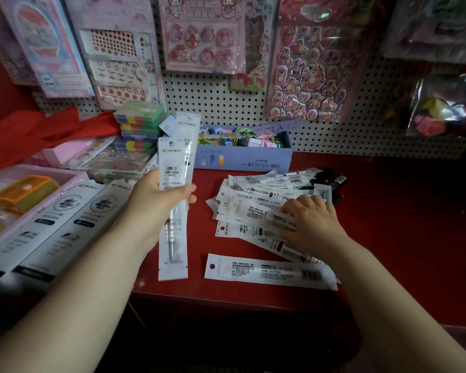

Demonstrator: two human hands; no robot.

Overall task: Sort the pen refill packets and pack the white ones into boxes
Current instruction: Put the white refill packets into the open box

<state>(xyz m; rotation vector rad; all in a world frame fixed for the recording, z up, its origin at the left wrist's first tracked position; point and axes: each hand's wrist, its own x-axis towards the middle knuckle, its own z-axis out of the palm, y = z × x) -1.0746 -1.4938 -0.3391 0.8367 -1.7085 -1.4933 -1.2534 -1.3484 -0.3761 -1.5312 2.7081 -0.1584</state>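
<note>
the red counter [388,211] carries two long boxes [65,224] at the left and a loose pile of packets [253,205] at the right. the left hand [159,200], forearm raised, grips white packets [175,168] upright above the counter. the right hand [312,222] lies palm down on the pile, fingers bent; whether it pinches one i cannot tell.

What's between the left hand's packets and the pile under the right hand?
Head view: only bare red tabletop lies between the held packets and the pile.
</note>
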